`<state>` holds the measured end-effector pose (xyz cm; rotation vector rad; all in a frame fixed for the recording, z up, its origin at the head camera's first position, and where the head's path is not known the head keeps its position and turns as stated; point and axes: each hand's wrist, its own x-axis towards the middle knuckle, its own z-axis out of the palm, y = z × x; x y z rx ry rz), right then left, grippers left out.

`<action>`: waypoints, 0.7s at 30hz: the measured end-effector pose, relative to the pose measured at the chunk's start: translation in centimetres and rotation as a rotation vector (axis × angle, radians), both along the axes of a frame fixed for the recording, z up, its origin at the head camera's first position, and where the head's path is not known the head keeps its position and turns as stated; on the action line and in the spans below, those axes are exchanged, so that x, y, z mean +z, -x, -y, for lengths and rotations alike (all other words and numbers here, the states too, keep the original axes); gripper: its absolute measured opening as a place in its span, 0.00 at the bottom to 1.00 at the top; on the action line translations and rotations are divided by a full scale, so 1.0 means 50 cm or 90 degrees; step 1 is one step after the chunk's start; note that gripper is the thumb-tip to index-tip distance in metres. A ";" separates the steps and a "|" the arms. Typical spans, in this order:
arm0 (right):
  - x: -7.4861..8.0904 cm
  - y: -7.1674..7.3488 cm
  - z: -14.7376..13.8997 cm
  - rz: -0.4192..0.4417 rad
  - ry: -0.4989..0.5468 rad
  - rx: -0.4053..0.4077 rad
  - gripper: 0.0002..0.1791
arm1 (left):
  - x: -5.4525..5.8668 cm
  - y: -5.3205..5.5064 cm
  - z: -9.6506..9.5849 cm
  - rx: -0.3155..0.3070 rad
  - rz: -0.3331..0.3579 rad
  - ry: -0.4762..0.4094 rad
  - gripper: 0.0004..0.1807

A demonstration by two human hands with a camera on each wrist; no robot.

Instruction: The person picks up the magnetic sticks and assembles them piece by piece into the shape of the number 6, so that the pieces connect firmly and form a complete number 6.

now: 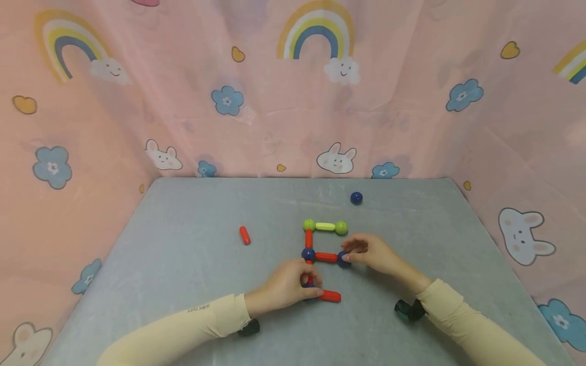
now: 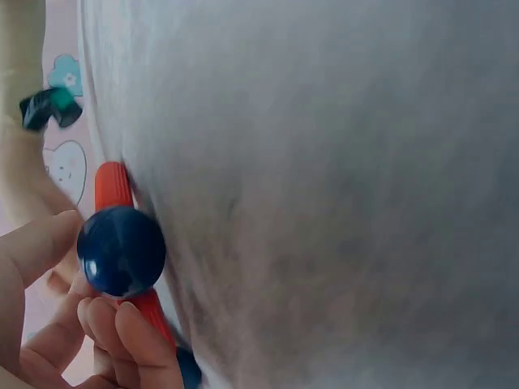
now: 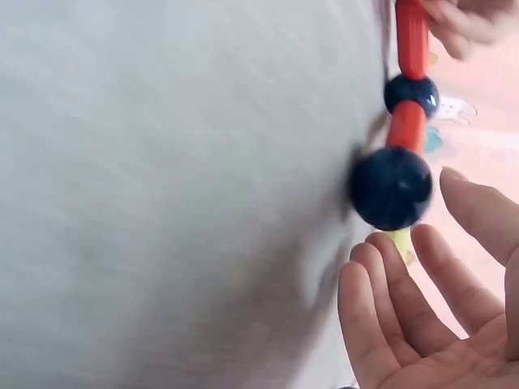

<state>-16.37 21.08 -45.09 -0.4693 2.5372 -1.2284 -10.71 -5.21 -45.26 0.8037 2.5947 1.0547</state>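
Note:
Magnetic-looking rods and balls form an assembly on the table. A green ball [image 1: 309,225], a light green rod [image 1: 325,226] and a second green ball [image 1: 341,227] make its far arm. Below, a blue ball [image 1: 309,254] joins a red rod [image 1: 326,257] leading to another blue ball [image 1: 343,259]. My left hand [image 1: 288,287] pinches the near corner's blue ball [image 2: 122,251], mostly hidden in the head view; a red rod [image 1: 330,296] sticks out rightward from it. My right hand [image 3: 430,324] is loosely spread around the middle arm's end ball [image 3: 391,188], its thumb apart from it.
A loose red rod [image 1: 244,235] lies left of the assembly, and a loose blue ball [image 1: 356,197] sits near the back edge of the grey table [image 1: 192,213]. Dark wrist devices [image 1: 409,310] hang below both sleeves. A patterned pink cloth [image 1: 256,137] surrounds the table.

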 end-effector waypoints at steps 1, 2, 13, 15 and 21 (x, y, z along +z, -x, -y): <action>0.006 0.007 0.005 -0.009 -0.012 -0.001 0.17 | -0.001 -0.003 0.001 0.000 0.001 0.001 0.08; 0.012 0.013 0.011 -0.017 -0.021 -0.004 0.17 | -0.003 -0.005 0.003 0.000 0.000 0.003 0.08; 0.074 0.097 0.150 -0.061 -0.040 0.036 0.16 | -0.008 -0.024 0.016 0.012 0.004 -0.001 0.10; 0.078 0.112 0.187 -0.058 -0.021 0.059 0.16 | -0.007 -0.029 0.020 0.012 0.006 -0.006 0.10; 0.076 0.147 0.294 -0.032 0.006 0.130 0.16 | -0.011 -0.048 0.033 0.015 0.037 -0.031 0.14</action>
